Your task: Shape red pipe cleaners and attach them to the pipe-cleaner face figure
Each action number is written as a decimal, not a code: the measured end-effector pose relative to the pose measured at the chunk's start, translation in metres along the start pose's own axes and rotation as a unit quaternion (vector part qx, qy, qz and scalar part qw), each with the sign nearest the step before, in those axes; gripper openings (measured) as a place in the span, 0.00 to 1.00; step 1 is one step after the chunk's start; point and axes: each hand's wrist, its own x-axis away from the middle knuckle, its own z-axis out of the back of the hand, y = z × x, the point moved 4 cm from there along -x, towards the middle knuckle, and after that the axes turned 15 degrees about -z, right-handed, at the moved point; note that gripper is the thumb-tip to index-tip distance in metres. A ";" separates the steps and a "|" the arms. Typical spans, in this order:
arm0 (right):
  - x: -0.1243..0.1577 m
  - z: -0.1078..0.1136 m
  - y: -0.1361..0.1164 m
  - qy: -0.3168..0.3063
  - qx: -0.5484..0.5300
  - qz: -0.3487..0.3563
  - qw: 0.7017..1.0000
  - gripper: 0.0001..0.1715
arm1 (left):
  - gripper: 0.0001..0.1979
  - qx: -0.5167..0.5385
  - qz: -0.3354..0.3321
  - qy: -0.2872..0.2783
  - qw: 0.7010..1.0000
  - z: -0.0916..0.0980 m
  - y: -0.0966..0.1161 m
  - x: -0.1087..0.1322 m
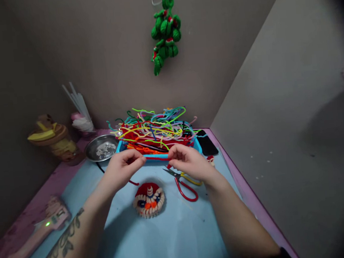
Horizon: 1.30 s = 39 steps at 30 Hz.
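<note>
Holding red strand [157, 158] between hands [126, 164] [188, 160]

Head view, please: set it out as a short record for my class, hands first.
Left hand: pinching a red strand
Right hand: pinching the same strand
Scissors: on the blue mat, near the right hand
Round ornament: on the mat
Blue tray: heaped with colourful strands
Wall: green decoration hanging

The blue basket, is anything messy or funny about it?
Yes, it looks overfull: the colourful strands pile up in a tangle above the rim of the blue basket, and some poke out past its edges. Nothing there looks clearly broken.
</note>
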 end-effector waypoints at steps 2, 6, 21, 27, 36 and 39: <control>0.002 0.002 0.000 -0.010 0.016 0.000 1.000 0.06 | 0.14 -0.009 -0.003 -0.046 0.999 0.000 -0.002 0.000; 0.004 -0.003 -0.002 -0.008 0.024 0.011 1.000 0.07 | 0.12 -0.030 -0.036 -0.093 0.995 -0.010 0.009 0.004; -0.003 -0.033 -0.001 0.051 -0.052 -0.005 0.997 0.14 | 0.11 0.059 0.034 0.133 0.989 -0.025 0.012 0.010; -0.007 -0.037 0.005 0.071 -0.077 0.004 0.994 0.09 | 0.11 0.080 0.047 0.125 0.988 -0.029 0.008 0.011; -0.009 -0.017 0.009 0.111 -0.192 -0.016 0.975 0.10 | 0.11 0.066 0.029 0.037 0.997 -0.028 0.008 0.005; -0.011 -0.018 0.014 0.136 -0.232 0.011 0.963 0.10 | 0.11 0.085 0.036 0.016 0.996 -0.034 0.012 0.005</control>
